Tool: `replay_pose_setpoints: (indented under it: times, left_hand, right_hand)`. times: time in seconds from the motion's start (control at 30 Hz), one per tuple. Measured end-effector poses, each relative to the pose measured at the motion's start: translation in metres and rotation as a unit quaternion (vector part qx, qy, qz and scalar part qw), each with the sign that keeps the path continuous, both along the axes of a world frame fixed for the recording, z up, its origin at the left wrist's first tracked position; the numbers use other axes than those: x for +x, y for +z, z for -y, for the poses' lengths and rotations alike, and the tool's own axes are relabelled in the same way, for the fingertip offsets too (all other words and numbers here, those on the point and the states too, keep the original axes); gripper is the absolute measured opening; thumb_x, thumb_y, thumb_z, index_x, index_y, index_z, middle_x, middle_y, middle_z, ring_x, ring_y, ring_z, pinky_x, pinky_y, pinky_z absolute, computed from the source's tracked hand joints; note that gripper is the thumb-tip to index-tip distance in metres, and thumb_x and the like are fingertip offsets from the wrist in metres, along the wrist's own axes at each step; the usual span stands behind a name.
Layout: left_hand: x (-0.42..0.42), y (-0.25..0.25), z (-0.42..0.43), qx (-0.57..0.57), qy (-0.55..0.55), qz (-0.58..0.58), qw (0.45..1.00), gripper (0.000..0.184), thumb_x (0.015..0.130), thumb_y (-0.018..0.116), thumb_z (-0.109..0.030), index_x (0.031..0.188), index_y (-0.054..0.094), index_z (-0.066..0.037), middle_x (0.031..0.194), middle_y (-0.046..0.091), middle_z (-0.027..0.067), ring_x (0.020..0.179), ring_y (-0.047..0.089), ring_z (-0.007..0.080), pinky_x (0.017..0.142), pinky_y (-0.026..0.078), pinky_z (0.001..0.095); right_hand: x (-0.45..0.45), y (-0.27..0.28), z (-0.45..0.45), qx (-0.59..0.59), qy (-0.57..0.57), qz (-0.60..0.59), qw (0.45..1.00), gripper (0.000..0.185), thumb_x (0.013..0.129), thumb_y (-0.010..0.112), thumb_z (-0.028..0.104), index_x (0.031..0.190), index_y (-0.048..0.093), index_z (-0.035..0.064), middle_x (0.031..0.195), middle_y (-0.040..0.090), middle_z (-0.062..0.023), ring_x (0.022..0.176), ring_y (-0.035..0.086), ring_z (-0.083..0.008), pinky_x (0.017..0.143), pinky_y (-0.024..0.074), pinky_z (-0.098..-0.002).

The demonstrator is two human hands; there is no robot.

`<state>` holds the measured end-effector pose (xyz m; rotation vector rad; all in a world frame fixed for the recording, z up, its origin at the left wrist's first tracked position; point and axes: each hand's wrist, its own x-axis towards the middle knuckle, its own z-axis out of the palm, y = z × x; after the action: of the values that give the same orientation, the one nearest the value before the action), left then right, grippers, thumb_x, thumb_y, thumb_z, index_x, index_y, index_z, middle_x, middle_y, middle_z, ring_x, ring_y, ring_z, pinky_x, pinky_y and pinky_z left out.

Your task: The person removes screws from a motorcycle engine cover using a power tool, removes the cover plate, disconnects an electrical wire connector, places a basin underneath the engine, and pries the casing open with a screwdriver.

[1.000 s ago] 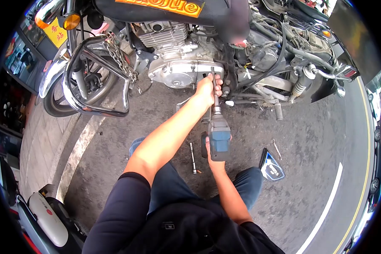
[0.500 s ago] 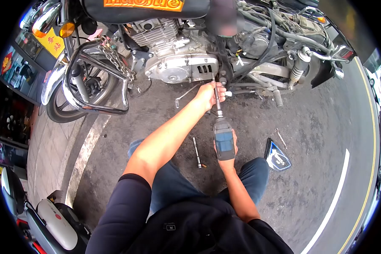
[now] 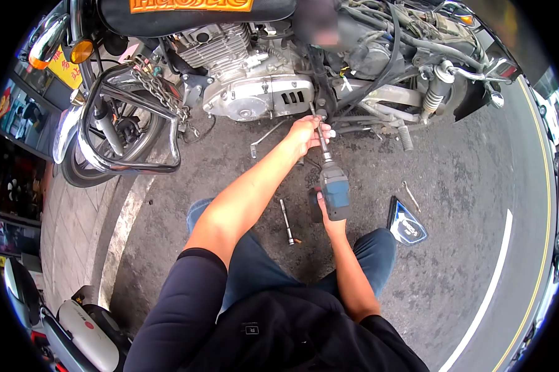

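Note:
My left hand [image 3: 308,133] is closed around the long metal extension bar of a power driver, near the lower edge of the silver engine cover [image 3: 254,100]. The bar's tip reaches the cover's lower right corner; whether it touches a bolt is too small to tell. My right hand [image 3: 331,214] grips the blue and grey power driver [image 3: 335,186] by its handle, below the bar. A ratchet-like tool [image 3: 287,222] lies on the ground between my legs.
The motorcycle's chrome crash bar [image 3: 115,162] and chain [image 3: 161,93] stand to the left. A kick lever [image 3: 264,141] sticks out below the engine. On the ground at right are a blue-white side panel [image 3: 408,227] and a wrench [image 3: 411,196]. A parked scooter [image 3: 87,335] is at lower left.
The driver has tilted, its body shifting a little to the right and up. The bar has moved from in front of the cover to its lower right corner. Both hands keep their hold.

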<state>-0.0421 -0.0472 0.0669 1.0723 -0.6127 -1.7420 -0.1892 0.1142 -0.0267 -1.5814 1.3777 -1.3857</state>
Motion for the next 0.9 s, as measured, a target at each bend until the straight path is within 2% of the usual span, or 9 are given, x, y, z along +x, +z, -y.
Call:
replay_pose_setpoints:
  times: [0.1,0.17,0.33,0.4,0.63,0.7,0.73,0.8,0.9]
  left_hand:
    - [0.0,0.001,0.002,-0.008,0.001,0.022,1.0,0.02,0.095,0.044,-0.018,0.11,0.048,-0.004,0.092,0.063,0.0109,0.079,0.065,0.0232,0.07,0.055,0.037]
    - [0.001,0.0,0.003,-0.007,0.0,0.03,1.0,0.02,0.094,0.046,-0.018,0.109,0.049,-0.004,0.091,0.063,0.0104,0.08,0.065,0.0231,0.07,0.055,0.0365]
    - [0.0,-0.004,0.007,-0.018,0.0,0.058,0.998,0.016,0.092,0.051,-0.018,0.1,0.051,-0.004,0.088,0.065,0.0113,0.078,0.066,0.0226,0.067,0.055,0.0358]
    - [-0.001,-0.005,0.009,-0.021,0.002,0.06,0.998,0.015,0.091,0.053,-0.018,0.097,0.051,-0.004,0.086,0.065,0.0112,0.076,0.066,0.0226,0.066,0.055,0.0356]
    - [0.0,0.002,0.01,-0.014,-0.013,0.08,0.997,0.014,0.092,0.051,-0.017,0.097,0.05,-0.004,0.088,0.065,0.0114,0.078,0.067,0.0229,0.063,0.056,0.0342]
    - [0.002,0.002,0.01,-0.017,-0.01,0.068,0.997,0.014,0.092,0.051,-0.016,0.097,0.05,-0.003,0.088,0.065,0.0126,0.077,0.067,0.0245,0.062,0.056,0.0353]
    - [0.003,0.002,0.01,-0.017,-0.01,0.057,0.998,0.015,0.091,0.051,-0.015,0.098,0.05,-0.002,0.089,0.064,0.0138,0.077,0.067,0.0262,0.062,0.056,0.0365]
    - [0.003,0.002,0.009,-0.011,-0.014,0.065,0.998,0.015,0.092,0.05,-0.016,0.099,0.05,-0.003,0.089,0.064,0.0127,0.078,0.067,0.025,0.064,0.055,0.036]
    - [0.007,0.006,0.011,-0.014,-0.021,0.066,0.998,0.016,0.093,0.05,-0.017,0.102,0.05,-0.004,0.09,0.065,0.0115,0.079,0.067,0.0237,0.066,0.055,0.0355]
  right_hand:
    - [0.005,0.003,-0.005,0.047,0.044,0.071,0.995,0.051,0.08,0.067,0.01,0.125,0.044,0.0021,0.103,0.062,-0.0117,0.091,0.06,-0.0208,0.08,0.0484,-0.0321]
    - [0.018,0.037,-0.01,0.126,0.04,0.335,0.933,0.035,0.084,0.063,0.009,0.115,0.049,0.0021,0.104,0.061,-0.0094,0.081,0.057,-0.0154,0.074,0.0486,-0.0303]
    - [0.027,0.054,-0.009,0.155,0.041,0.456,0.875,0.031,0.084,0.062,0.009,0.112,0.051,0.0045,0.105,0.061,-0.0099,0.073,0.055,-0.0141,0.068,0.0484,-0.0293]
    - [0.029,0.061,-0.011,0.171,0.041,0.527,0.832,0.036,0.084,0.061,0.005,0.118,0.048,0.0043,0.102,0.061,-0.0113,0.072,0.056,-0.0141,0.067,0.0488,-0.029]
    - [0.021,0.056,-0.009,0.157,0.041,0.476,0.864,0.036,0.084,0.062,0.007,0.117,0.049,0.0046,0.105,0.061,-0.0108,0.073,0.056,-0.0134,0.067,0.0488,-0.0289]
    - [0.02,0.058,-0.009,0.103,0.034,0.373,0.921,0.034,0.084,0.062,0.008,0.115,0.052,0.0023,0.105,0.062,-0.0101,0.08,0.058,-0.0156,0.073,0.049,-0.0307]
    - [0.016,0.049,-0.006,0.103,0.035,0.374,0.921,0.034,0.084,0.062,0.008,0.115,0.052,0.0023,0.105,0.062,-0.0101,0.08,0.058,-0.0156,0.073,0.049,-0.0307]
    - [0.006,0.029,-0.001,0.091,0.062,0.227,0.968,0.043,0.083,0.063,0.006,0.123,0.047,0.0013,0.113,0.058,-0.0135,0.086,0.058,-0.0165,0.073,0.0498,-0.0316]
    - [0.001,0.019,0.002,0.081,0.062,0.16,0.982,0.037,0.084,0.063,0.009,0.119,0.051,0.0,0.112,0.059,-0.0118,0.092,0.057,-0.017,0.078,0.0487,-0.0313]
